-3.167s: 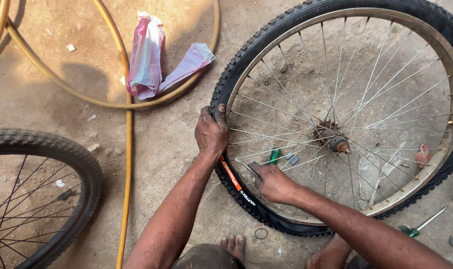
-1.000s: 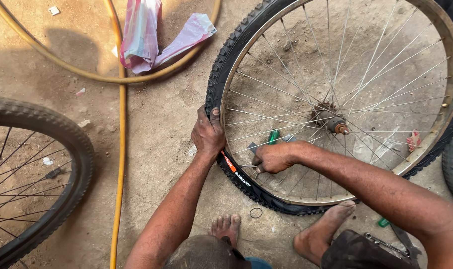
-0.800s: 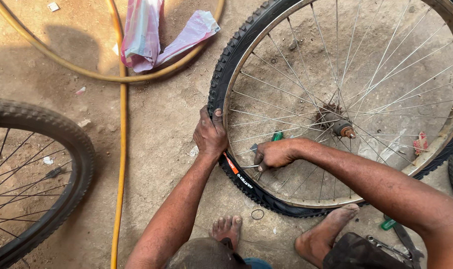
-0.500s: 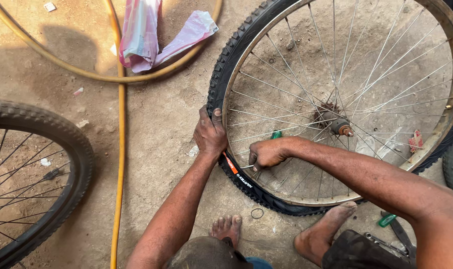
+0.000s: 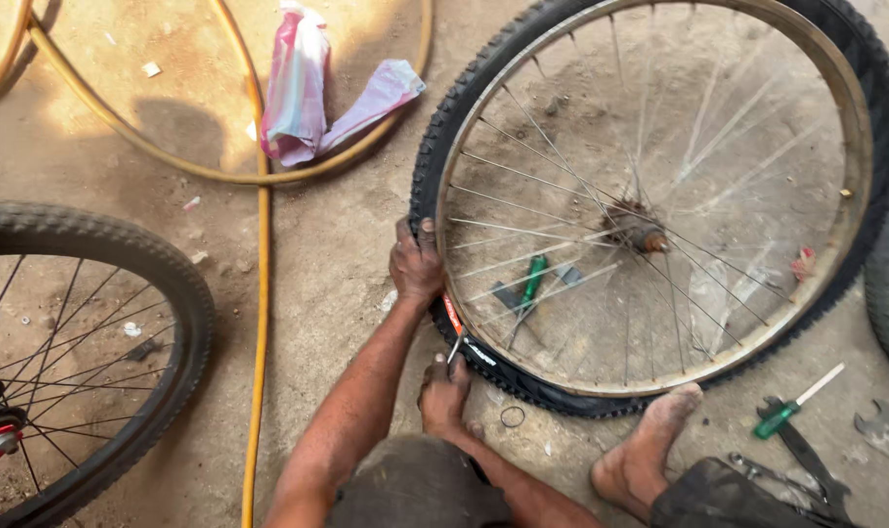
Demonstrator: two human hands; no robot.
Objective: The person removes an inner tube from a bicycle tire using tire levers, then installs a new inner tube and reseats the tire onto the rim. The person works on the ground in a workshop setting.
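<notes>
1. Where bare dirt ground (image 5: pixel 346 254) serves as floor, the right hand (image 5: pixel 444 391) pinches a thin lever (image 5: pixel 455 347) at the tyre (image 5: pixel 464 88).
2. Left hand (image 5: pixel 417 262) presses closed on that tyre's edge.
3. 2 spoked wheels, 2 green-handled screwdrivers, 1 yellow hose (image 5: pixel 261 293), 1 pink bag (image 5: pixel 298 88).

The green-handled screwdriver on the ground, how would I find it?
Start at the big spoked wheel lying flat. Go past its lower right edge, near the bare foot. The screwdriver lies beside grey wrenches; only it has a green handle and a pale shaft.
</notes>
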